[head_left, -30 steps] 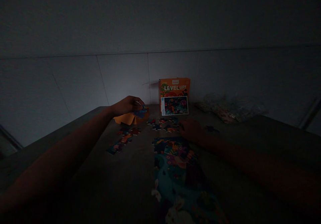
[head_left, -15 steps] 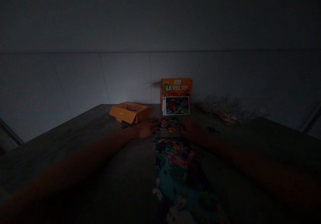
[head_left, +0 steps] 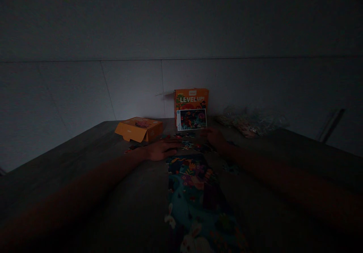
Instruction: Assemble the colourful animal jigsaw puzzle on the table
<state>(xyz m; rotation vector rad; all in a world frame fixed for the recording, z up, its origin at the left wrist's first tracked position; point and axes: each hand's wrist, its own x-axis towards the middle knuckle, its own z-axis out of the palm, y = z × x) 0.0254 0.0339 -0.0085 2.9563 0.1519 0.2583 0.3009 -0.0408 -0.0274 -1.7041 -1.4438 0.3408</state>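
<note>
**Both hands working among the loose puzzle pieces**

Dimly, a pale panelled wall [head_left: 85,90] is filling the back of the view, and the room is lying so dark that little beyond it is showing. Below it a grey counter [head_left: 70,158] is stretching toward the camera and carrying everything else.

Down the middle of the counter the half-built puzzle [head_left: 195,196] is lying flat, its far edge ragged. Behind it an orange puzzle box [head_left: 191,108] is standing upright against the wall, picture facing out. To its left a flat orange box [head_left: 138,129] is lying with a flap open, and to the right a clear plastic bag [head_left: 249,122] is sitting crumpled.

Loose puzzle pieces [head_left: 187,144] are lying scattered between the upright box and the far edge of the puzzle. The left hand [head_left: 160,150] is resting palm down on the counter just beside that edge, fingers stretched flat toward the pieces; whether anything is lying under them I cannot tell. The right hand [head_left: 214,138] is reaching among the pieces, too dark to show whether its fingers are apart or together.

Judging by this, sorting and picking a piece is the step in hand; the next move is calling for a piece matched to the ragged far edge.
</note>
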